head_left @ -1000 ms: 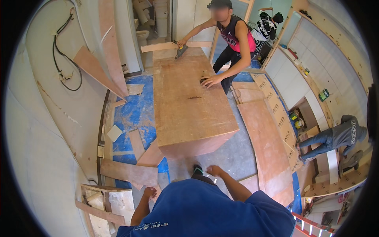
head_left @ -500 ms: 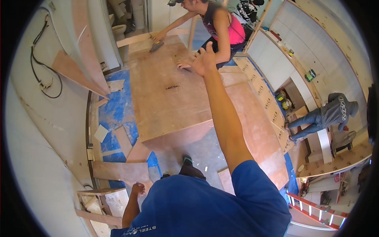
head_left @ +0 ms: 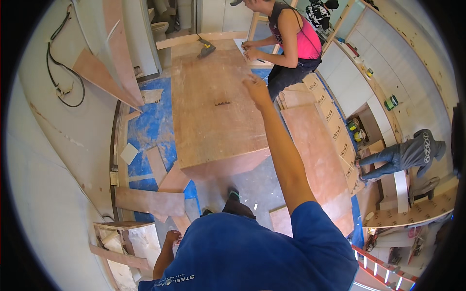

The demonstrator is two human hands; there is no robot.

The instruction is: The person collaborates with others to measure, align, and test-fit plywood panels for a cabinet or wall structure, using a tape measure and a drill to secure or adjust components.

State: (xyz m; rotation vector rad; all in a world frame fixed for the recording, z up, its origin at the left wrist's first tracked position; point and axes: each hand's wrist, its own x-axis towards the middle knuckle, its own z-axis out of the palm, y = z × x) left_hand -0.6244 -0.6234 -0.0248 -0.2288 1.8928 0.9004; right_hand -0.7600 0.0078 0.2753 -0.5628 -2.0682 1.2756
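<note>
My right arm reaches out toward the right edge of a large plywood box (head_left: 218, 111). At its end my right hand (head_left: 256, 89) is raised with bent fingers apart, holding nothing that I can see. My left hand (head_left: 173, 237) hangs low at my left side, fingers curled in; what they hold, if anything, is too small to make out. A yellow and black power drill (head_left: 207, 49) lies on the far end of the box top. Beyond my right hand, a co-worker in a pink and black top (head_left: 296, 34) holds a small thin thing in both hands.
Plywood offcuts (head_left: 150, 201) lie on blue floor sheeting (head_left: 150, 123) at left, near an open wooden crate (head_left: 124, 226). A long plywood panel (head_left: 315, 155) lies right of the box. Another person (head_left: 407, 153) bends at far right. An orange ladder (head_left: 383, 269) is at lower right.
My right hand has come down slightly, its fingers bending more. The co-worker has let go of the drill, straightened up and brought both hands together. The view has shifted a little.
</note>
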